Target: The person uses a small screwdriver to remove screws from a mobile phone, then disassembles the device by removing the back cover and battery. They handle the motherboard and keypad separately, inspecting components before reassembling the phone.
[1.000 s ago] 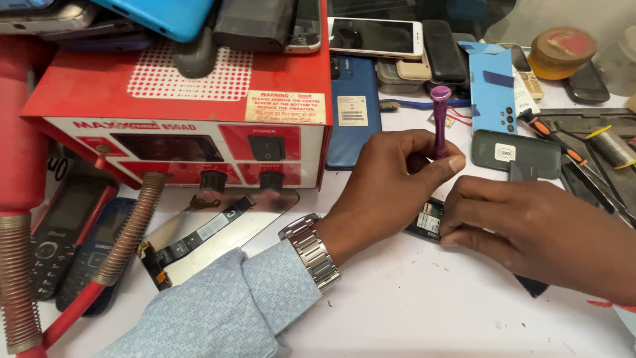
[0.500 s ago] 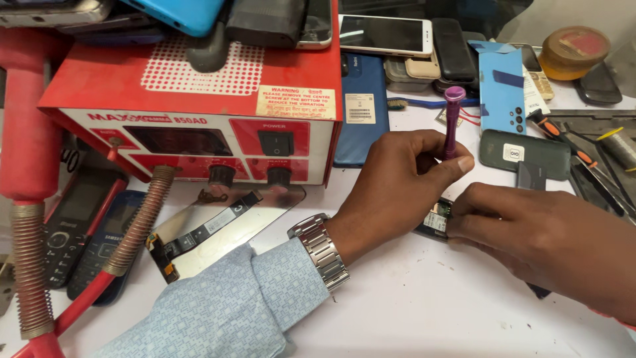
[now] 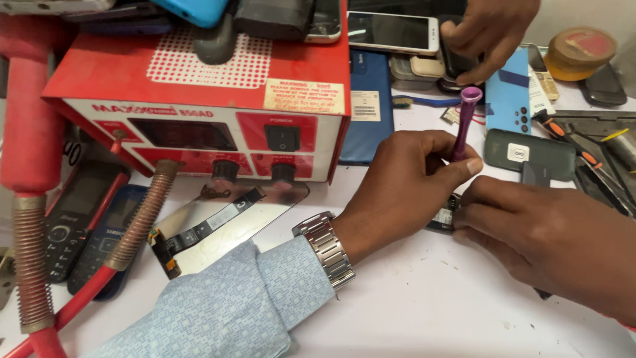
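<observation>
Hands [image 3: 404, 192] crowded by red station [image 3: 199, 99], phones [image 3: 391, 30], another's hand [image 3: 490, 33].

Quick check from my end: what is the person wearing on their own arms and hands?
The left arm wears a light blue sleeve with a fine square pattern, cuff at the wrist, beside a silver metal-link wristwatch. The left hand and right hand are bare, without gloves; no right sleeve shows.

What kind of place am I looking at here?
Most likely a phone repair bench: a red rework station, many loose handsets, and the left hand working a purple screwdriver into a small phone.
</observation>
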`<act>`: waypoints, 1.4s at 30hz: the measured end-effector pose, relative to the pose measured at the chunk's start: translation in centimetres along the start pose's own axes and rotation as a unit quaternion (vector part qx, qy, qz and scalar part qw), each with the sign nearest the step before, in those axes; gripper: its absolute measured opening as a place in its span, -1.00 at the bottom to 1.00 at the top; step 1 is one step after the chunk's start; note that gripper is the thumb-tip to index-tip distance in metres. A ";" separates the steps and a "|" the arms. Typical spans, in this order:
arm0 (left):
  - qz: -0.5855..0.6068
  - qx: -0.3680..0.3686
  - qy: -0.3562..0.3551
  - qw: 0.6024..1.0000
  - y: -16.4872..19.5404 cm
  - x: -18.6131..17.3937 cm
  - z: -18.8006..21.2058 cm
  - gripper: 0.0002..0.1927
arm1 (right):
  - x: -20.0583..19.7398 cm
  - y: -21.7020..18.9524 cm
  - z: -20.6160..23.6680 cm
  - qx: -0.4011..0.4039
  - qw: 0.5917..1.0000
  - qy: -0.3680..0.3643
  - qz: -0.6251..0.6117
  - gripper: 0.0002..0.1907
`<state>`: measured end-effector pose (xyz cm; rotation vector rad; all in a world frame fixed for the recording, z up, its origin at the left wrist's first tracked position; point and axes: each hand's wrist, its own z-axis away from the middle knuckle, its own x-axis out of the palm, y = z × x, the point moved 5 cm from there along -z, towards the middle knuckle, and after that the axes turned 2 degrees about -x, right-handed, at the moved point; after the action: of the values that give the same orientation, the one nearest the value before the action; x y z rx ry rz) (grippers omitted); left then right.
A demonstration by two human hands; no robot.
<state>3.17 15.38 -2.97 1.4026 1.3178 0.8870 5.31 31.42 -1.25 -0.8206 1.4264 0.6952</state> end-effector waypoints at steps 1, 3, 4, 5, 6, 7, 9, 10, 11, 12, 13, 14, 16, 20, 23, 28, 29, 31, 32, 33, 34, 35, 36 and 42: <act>-0.006 -0.007 -0.001 1.000 0.0 0.2 -0.1 -0.76 | -0.3 0.0 0.0 -0.002 1.000 -0.001 -0.004 -0.80; 0.004 0.000 0.001 1.000 0.2 0.3 -0.2 -0.76 | -0.3 0.1 0.1 0.035 0.999 -0.020 0.010 -0.77; 0.010 0.004 0.001 1.000 0.4 0.5 -0.3 -0.76 | -0.5 0.2 0.2 0.054 0.998 -0.028 0.018 -0.75; -0.001 0.003 0.007 1.000 0.6 0.5 -0.4 -0.76 | -0.9 0.0 0.1 0.041 0.999 -0.015 0.007 -0.73; -0.011 0.002 0.013 1.000 0.8 0.6 -0.6 -0.76 | -1.5 0.0 0.1 0.029 1.000 -0.001 -0.003 -0.71; -0.020 0.000 0.018 1.000 1.1 0.6 -0.6 -0.77 | -2.1 -0.1 0.1 0.017 1.000 0.013 -0.013 -0.69; -0.002 0.004 0.018 1.000 1.7 0.7 -0.7 -0.78 | -2.9 -0.1 0.1 0.024 0.999 0.015 -0.015 -0.71; 0.007 0.007 0.018 1.000 2.1 0.8 -0.7 -0.78 | -3.3 -0.2 0.0 0.028 0.999 0.017 -0.015 -0.71; 0.021 -0.008 0.022 1.000 2.3 0.7 -0.7 -0.78 | -3.7 -0.2 -0.2 0.033 0.999 0.031 -0.017 -0.67; 0.036 -0.023 0.025 0.999 2.5 0.8 -0.8 -0.78 | -4.0 -0.2 -0.4 0.039 0.998 0.045 -0.018 -0.63; 0.050 -0.037 0.028 0.998 2.8 0.8 -0.7 -0.78 | -4.4 -0.1 -0.5 0.044 0.997 0.059 -0.019 -0.59; 0.054 -0.042 0.033 0.997 3.1 0.7 -0.8 -0.78 | -4.7 0.1 -0.7 0.056 0.996 0.064 -0.019 -0.60; 0.062 -0.051 0.043 0.996 3.8 0.6 -1.1 -0.78 | -5.4 0.6 -1.0 0.080 0.994 0.075 -0.016 -0.63; 0.033 -0.063 0.071 0.995 5.1 0.1 -1.2 -0.77 | -7.1 1.0 -1.2 0.060 0.985 0.138 -0.082 -0.75; 0.036 -0.051 0.100 0.993 5.9 -0.7 -1.1 -0.76 | -8.0 1.4 -1.0 0.074 0.967 0.175 -0.169 -0.88; 0.013 -0.090 0.132 0.987 6.0 -1.7 -0.5 -0.76 | -7.3 1.8 -0.7 0.189 0.945 0.088 -0.251 -0.91; 0.016 -0.084 0.132 0.988 6.1 -1.8 -0.3 -0.75 | -7.3 1.6 -0.8 0.193 0.946 0.082 -0.248 -0.90; 0.024 -0.073 0.132 0.988 6.2 -2.1 -0.1 -0.75 | -7.3 1.4 -1.0 0.201 0.947 0.069 -0.240 -0.89; 0.021 -0.071 0.130 0.989 6.1 -2.2 0.0 -0.74 | -7.5 1.1 -1.2 0.173 0.953 0.080 -0.237 -0.89; 0.018 -0.070 0.127 0.989 6.1 -2.3 0.0 -0.74 | -7.6 0.7 -1.4 0.144 0.957 0.090 -0.233 -0.89; 0.016 -0.070 0.124 0.990 6.0 -2.4 0.1 -0.73 | -7.7 0.3 -1.7 0.115 0.961 0.099 -0.230 -0.89; 0.019 -0.065 0.126 0.990 5.9 -2.5 0.1 -0.73 | -7.4 0.3 -1.8 0.128 0.959 0.096 -0.233 -0.88; 0.021 -0.061 0.127 0.990 5.8 -2.6 0.2 -0.72 | -7.2 0.3 -1.9 0.141 0.957 0.093 -0.236 -0.86; 0.019 -0.074 0.120 0.990 4.3 -3.2 0.4 -0.66 | -5.7 0.4 -2.4 0.201 0.948 0.061 -0.238 -0.83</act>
<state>4.25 12.40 1.38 1.2369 1.3748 1.1837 3.33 30.03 4.45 -0.8466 1.3459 -0.0184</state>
